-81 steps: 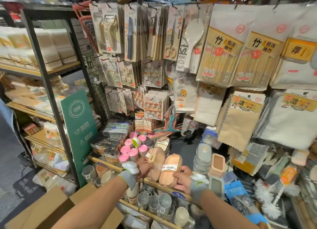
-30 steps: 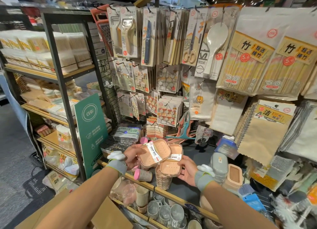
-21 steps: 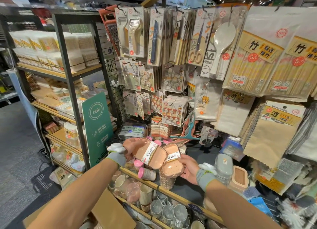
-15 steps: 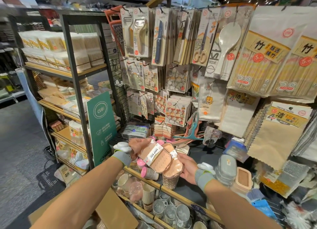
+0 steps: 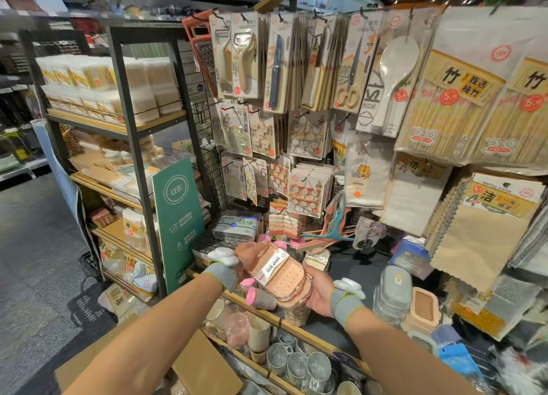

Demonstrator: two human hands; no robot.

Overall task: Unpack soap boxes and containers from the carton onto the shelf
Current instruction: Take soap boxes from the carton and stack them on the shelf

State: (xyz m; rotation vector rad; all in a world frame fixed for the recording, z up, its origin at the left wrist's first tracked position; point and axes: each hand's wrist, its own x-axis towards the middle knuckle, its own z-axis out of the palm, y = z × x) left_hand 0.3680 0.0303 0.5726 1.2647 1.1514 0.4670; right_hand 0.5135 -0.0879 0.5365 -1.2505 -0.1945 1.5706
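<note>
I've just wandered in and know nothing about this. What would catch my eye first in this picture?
At lower centre, the left hand and right hand hold a stack of peach soap boxes, the top one labelled SOAP BOX. Behind them rises a wall of hanging kitchenware, with a white rice spoon and bamboo chopstick packs at upper right. A green sign stands at centre left.

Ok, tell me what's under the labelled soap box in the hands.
More pink soap boxes nest under the top soap box, only their rims showing; the right hand cups them. Their count is hidden.
</note>
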